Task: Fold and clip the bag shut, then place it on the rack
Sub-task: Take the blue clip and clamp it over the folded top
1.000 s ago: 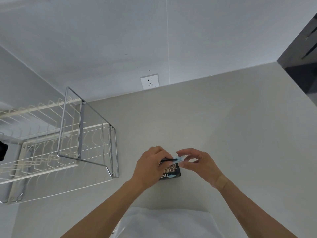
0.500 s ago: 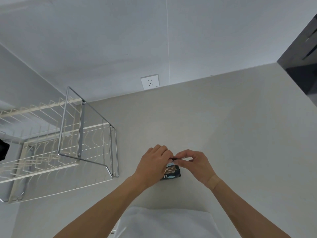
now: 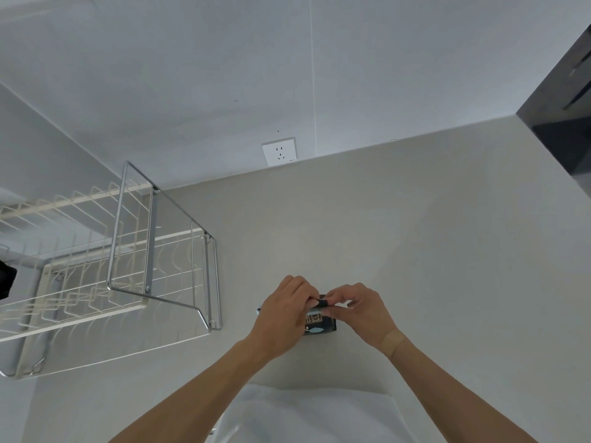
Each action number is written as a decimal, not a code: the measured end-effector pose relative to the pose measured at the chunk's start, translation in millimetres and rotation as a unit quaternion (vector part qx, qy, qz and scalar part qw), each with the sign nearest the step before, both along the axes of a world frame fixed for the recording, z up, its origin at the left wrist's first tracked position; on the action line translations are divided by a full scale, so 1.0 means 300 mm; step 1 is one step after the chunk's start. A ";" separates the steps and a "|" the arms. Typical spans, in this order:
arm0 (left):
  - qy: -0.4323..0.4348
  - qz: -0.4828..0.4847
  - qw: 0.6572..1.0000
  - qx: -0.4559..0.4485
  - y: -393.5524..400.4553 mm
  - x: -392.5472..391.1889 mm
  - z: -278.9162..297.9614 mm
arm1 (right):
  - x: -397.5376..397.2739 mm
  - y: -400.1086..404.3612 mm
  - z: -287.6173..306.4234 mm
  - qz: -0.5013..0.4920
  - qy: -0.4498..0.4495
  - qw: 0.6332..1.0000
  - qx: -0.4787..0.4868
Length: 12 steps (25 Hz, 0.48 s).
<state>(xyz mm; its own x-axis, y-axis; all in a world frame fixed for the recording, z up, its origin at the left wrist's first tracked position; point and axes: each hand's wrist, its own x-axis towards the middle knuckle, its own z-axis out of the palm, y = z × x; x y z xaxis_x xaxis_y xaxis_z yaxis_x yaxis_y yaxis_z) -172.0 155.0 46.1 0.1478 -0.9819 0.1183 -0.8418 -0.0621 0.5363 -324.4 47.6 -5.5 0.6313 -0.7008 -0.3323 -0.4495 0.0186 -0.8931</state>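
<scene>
A small dark bag (image 3: pixel 320 325) with gold print and a pale blue mark sits on the beige counter (image 3: pixel 415 251), near the front. My left hand (image 3: pixel 283 314) covers its left side and pinches its top edge. My right hand (image 3: pixel 358 310) pinches the same top edge from the right, where a pale blue clip (image 3: pixel 316 312) shows as a thin strip between my fingers. Most of the bag's top is hidden by my fingers. The wire rack (image 3: pixel 112 266) with a chrome frame stands at the left, well apart from the bag.
A white wall socket (image 3: pixel 279 151) sits just above the counter's back edge. A dark cabinet (image 3: pixel 563 100) rises at the far right. A black object (image 3: pixel 6 279) shows at the left frame edge behind the rack. White cloth (image 3: pixel 307 414) fills the bottom middle.
My two hands have come closer together over the bag's top edge. The blue clip, held out in the open a second ago, is now mostly hidden between my fingers at the bag's top.
</scene>
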 end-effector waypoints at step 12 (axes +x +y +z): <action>-0.007 0.012 1.000 0.024 0.012 0.037 -0.005 | 0.052 0.000 0.094 0.091 0.038 0.981 -0.167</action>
